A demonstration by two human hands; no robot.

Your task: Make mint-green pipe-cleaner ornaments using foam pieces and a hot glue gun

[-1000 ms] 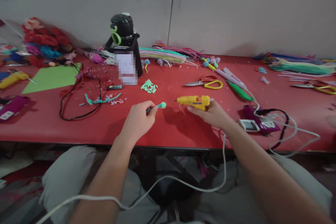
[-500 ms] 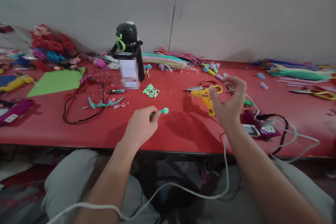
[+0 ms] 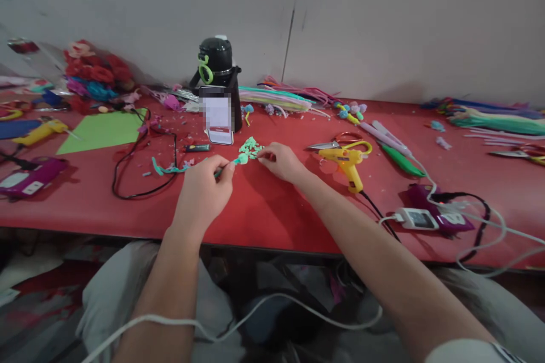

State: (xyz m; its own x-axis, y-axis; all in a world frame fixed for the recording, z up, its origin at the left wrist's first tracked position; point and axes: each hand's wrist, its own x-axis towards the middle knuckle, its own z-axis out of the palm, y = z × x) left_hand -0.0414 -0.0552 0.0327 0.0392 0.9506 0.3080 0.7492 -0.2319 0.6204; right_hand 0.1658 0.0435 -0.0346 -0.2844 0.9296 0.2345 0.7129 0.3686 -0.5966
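My left hand (image 3: 206, 187) is pinched around a teal pipe cleaner stem. Its fuzzy, pale green tip (image 3: 242, 159) points right, close beside a small pile of cut green pipe cleaner pieces (image 3: 250, 146). At the right edge of that pile is my right hand (image 3: 279, 161), thumb and fingertips drawn together. Whatever lies between them is too small to make out. Right of this hand, a yellow glue gun (image 3: 347, 161) rests on the red table, with scissors (image 3: 336, 142) partly behind it.
A black bottle (image 3: 217, 62) stands at the back with a phone (image 3: 219, 119) leaning on it. Left are a black cable (image 3: 128, 195) and a green sheet (image 3: 102, 130). Pipe cleaner bundles (image 3: 489, 119) lie at back right. A purple device (image 3: 451, 218) with cables sits front right.
My right hand has moved left from beside the glue gun to the green pieces, and its fingers have closed. My left hand has brought the fuzzy tip up to the pile.
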